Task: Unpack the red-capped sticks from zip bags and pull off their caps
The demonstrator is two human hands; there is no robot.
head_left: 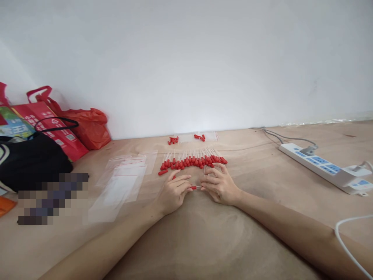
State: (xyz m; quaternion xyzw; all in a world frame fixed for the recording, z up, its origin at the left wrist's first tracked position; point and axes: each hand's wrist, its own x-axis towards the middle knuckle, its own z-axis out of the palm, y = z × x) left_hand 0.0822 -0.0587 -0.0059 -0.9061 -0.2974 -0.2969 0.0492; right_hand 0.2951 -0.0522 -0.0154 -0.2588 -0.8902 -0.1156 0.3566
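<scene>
My left hand and my right hand meet fingertip to fingertip low on the brown table. Between them they pinch one small dropper: the left fingers on its red rubber cap, the right fingers on its clear tube. Just beyond the hands lies a row of several droppers with red caps toward me and clear tubes pointing away. A loose red cap lies at the row's left end. Farther back sit two small heaps of red caps.
Clear zip bags lie left of the hands. Red bags and a black bag stand at the far left by the wall. A white power strip with cables lies at the right, and a white cable loops near the right forearm.
</scene>
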